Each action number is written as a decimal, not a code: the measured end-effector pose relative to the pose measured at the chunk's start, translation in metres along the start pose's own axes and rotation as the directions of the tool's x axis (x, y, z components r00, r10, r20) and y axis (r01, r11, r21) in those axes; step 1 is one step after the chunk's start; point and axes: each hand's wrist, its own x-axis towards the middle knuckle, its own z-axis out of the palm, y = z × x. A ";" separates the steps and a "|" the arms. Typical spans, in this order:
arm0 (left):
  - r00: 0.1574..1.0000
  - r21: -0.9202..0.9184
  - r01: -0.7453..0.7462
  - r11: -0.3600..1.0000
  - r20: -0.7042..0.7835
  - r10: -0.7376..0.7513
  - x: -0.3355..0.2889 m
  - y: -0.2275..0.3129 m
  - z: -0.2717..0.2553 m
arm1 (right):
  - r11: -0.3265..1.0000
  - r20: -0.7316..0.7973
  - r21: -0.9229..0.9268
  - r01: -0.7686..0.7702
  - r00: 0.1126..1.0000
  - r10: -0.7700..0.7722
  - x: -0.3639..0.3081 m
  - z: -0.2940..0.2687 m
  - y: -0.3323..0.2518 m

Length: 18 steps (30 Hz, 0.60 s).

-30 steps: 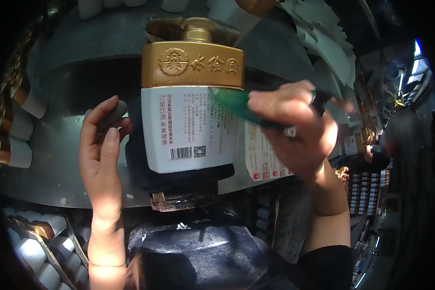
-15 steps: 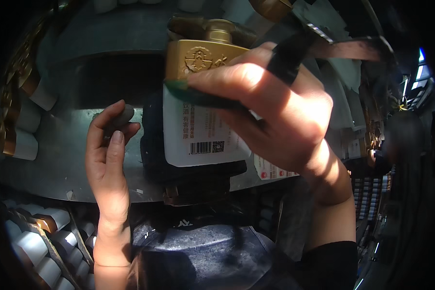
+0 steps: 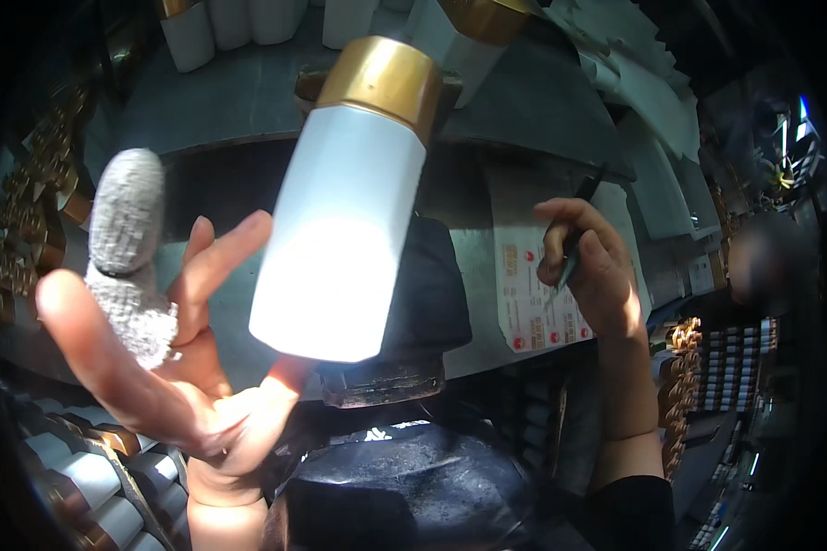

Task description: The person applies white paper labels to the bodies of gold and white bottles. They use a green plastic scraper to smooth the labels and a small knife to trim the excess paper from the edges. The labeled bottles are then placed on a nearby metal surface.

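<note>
A white bottle with a gold shoulder leans, plain side up, over a black pad. My left hand is beside its lower left, palm partly up and fingers spread wide. One finger wears a grey knitted finger sleeve. One bare fingertip is at the bottle's left edge and the thumb runs behind its base; contact is unclear. To the right, my right hand is closed round a slim dark tool with a greenish end. Under that hand lies a white sheet of red and orange printed labels.
More white-and-gold bottles stand along the far side of the grey table. Papers are stacked at far right. Rows of bottles fill racks at lower left and right. Someone's blurred shape is at the right edge.
The bottle has gone from printed side up to plain side up and tilted. My right hand has drawn back right with the tool; my left has risen toward the bottle, fingers spreading.
</note>
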 end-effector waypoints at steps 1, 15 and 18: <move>0.992 0.040 -0.039 0.998 0.125 0.034 0.000 0.000 -0.001 | 0.994 0.017 -0.093 -0.058 0.998 0.060 0.002 0.009 -0.004; 0.903 0.321 0.012 0.947 0.403 -0.148 -0.003 -0.009 0.019 | 0.819 0.107 -0.543 0.186 0.983 -0.152 -0.002 0.052 0.013; 0.784 0.047 0.438 0.898 0.469 -0.407 -0.002 -0.011 -0.005 | 0.861 0.012 -0.504 0.068 0.997 -0.072 -0.019 0.021 0.023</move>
